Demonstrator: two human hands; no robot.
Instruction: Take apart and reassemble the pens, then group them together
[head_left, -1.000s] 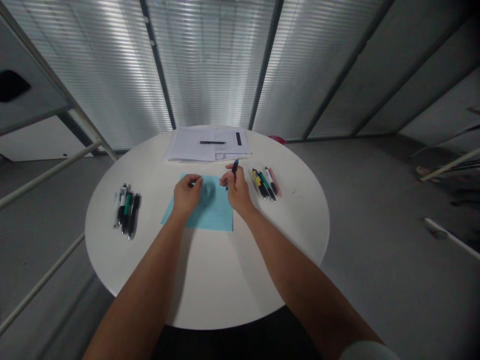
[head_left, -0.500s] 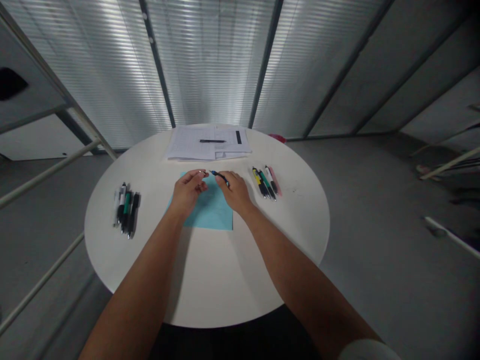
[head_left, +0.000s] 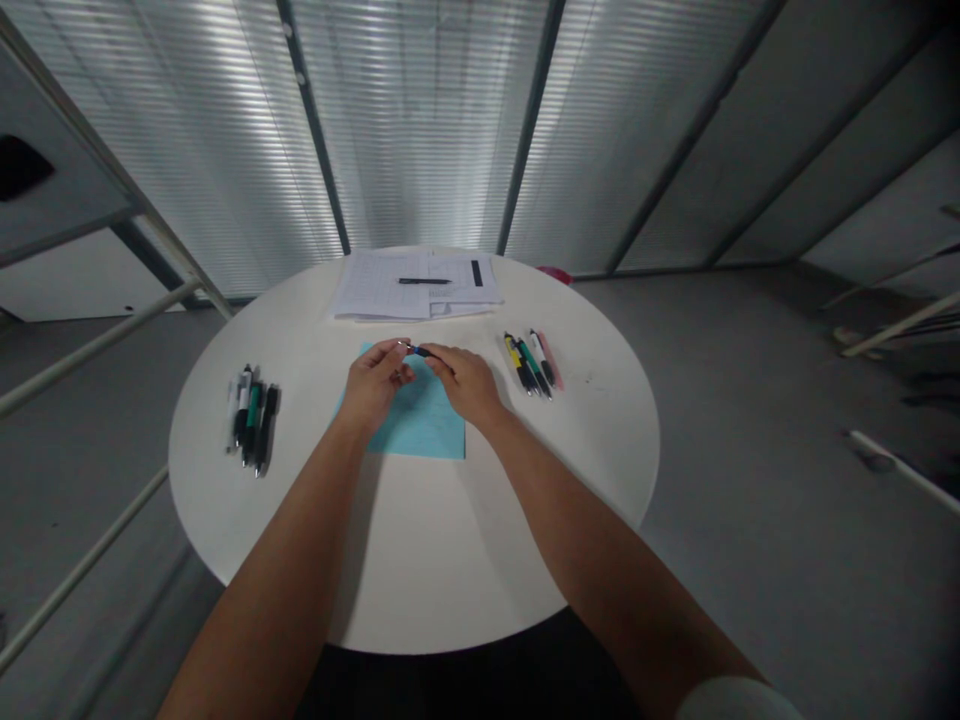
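Observation:
Above a light blue sheet (head_left: 420,425), my two hands meet at one small pen. My right hand (head_left: 465,382) is closed round the dark barrel of the pen (head_left: 422,351), whose blue end points left. Between thumb and finger, my left hand (head_left: 373,385) pinches a small shiny metallic piece (head_left: 404,344), which touches or nearly touches the pen's left end. The piece is too small to make out fully. The blue sheet lies flat on the white round table (head_left: 450,560), partly covered by both hands.
Several pens (head_left: 253,420) lie at the table's left, and another group of pens (head_left: 531,365) right of my right hand. Printed papers (head_left: 382,288) with a black pen (head_left: 424,281) on top lie at the back. White metal rails (head_left: 97,345) stand left of the table.
My right hand has brought the pen left, closing the gap to the metallic piece in my left hand. My left hand has hardly moved.

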